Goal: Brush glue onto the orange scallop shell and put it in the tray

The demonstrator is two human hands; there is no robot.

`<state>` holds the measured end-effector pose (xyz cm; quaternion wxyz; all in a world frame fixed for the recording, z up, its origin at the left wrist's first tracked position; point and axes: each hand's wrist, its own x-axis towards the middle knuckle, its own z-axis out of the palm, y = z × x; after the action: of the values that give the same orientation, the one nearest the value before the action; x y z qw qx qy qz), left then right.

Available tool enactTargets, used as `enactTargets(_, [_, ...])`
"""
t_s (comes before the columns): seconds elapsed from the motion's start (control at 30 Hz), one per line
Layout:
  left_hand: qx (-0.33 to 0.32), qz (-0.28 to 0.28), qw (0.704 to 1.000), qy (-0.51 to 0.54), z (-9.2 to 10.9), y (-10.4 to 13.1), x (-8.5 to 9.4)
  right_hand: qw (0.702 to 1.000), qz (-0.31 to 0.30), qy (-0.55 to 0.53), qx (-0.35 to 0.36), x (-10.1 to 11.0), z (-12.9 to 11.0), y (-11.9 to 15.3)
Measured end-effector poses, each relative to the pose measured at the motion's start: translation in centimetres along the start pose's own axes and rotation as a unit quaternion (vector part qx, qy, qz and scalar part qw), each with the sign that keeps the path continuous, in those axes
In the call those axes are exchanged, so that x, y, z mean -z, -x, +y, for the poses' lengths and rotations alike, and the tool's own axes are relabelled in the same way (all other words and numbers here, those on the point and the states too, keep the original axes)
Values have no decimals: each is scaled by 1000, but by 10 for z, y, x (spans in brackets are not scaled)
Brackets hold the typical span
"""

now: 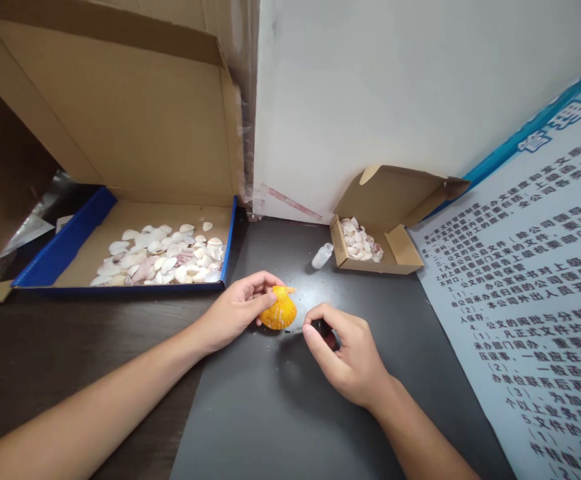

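My left hand (243, 307) pinches an orange-yellow scallop shell (281, 312) by its hinge end, its ribbed outer face turned up and dotted with pale specks. Just to the right, my right hand (343, 347) is closed on a small brush with a black handle (323, 327); its thin tip points left, close to the shell's lower edge. Whether the tip touches the shell I cannot tell. Beyond my hands a small glass bottle (323, 256) with whitish contents stands uncapped on the dark grey mat (260, 413).
On the left, a large open cardboard box with blue sides (120, 289) holds many pale shells (165, 257). A smaller open box (405, 250) at the back right contains more shells (357, 240). A white panel (370, 100) rises behind; a printed board (535, 267) leans at right.
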<state>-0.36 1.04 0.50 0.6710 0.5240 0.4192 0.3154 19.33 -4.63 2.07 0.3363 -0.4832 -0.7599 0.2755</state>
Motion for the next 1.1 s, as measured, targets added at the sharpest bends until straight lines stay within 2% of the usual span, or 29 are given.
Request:
enactTargets(0.2, [4, -2, 1000, 2, 1, 1, -1, 1000, 27, 11, 3, 0, 1, 0])
enactTargets(0.53, [-4, -39, 999, -23, -2, 0, 0, 997, 67, 3, 47, -4, 5, -1])
enactTargets(0.67, [-6, -36, 999, -30, -2, 1, 0, 997, 57, -7, 42, -3, 3, 0])
enactTargets(0.9, [-1, -23, 1000, 11, -4, -1, 1, 1000, 4, -11, 12, 2, -3, 1])
enactTargets(1.1, [15, -27, 999, 30, -3, -1, 2, 996, 78, -15, 33, 1, 3, 0])
